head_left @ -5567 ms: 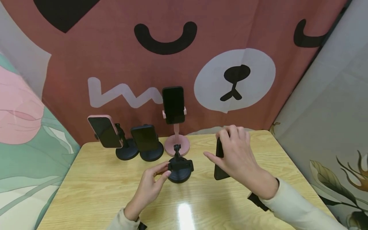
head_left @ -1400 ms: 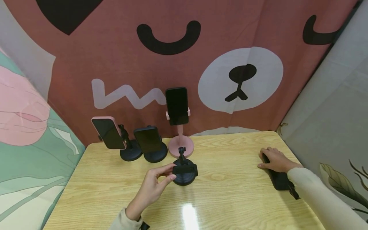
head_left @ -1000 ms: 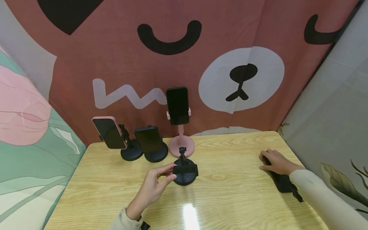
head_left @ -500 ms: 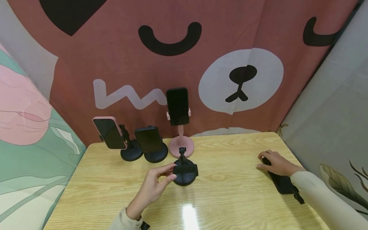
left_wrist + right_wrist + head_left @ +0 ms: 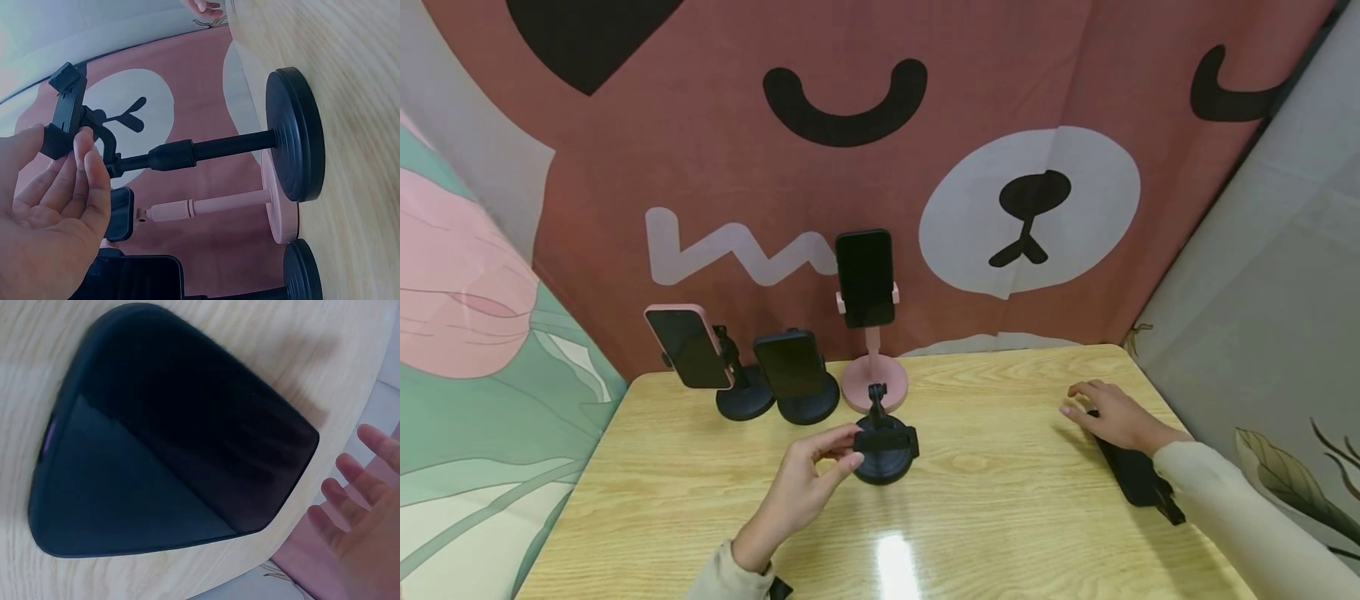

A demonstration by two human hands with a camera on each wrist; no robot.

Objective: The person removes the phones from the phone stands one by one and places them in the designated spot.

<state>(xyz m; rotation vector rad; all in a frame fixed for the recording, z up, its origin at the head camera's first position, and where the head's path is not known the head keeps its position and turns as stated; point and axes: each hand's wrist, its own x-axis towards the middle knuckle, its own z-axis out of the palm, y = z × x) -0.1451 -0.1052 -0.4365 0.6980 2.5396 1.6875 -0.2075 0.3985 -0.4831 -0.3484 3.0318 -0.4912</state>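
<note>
My left hand pinches one end of the clamp on a black phone stand, thumb on one side and fingers on the other. The clamp holds no phone. The stand's round base rests on the table. At the table's right side lies a black phone, flat with its dark screen up in the right wrist view. My right hand hovers just above the phone's far end, fingers loosely extended and holding nothing. In the right wrist view, those fingertips are apart from the phone.
Behind stand a pink stand with a black phone and two black stands, one with a pink-cased phone, the other with a dark phone. A bear-print curtain borders the wooden table at the back.
The right hand has carried the phone from beside the stand to the table's right side, laid it down and let go. The left hand keeps hold of the clamp.
</note>
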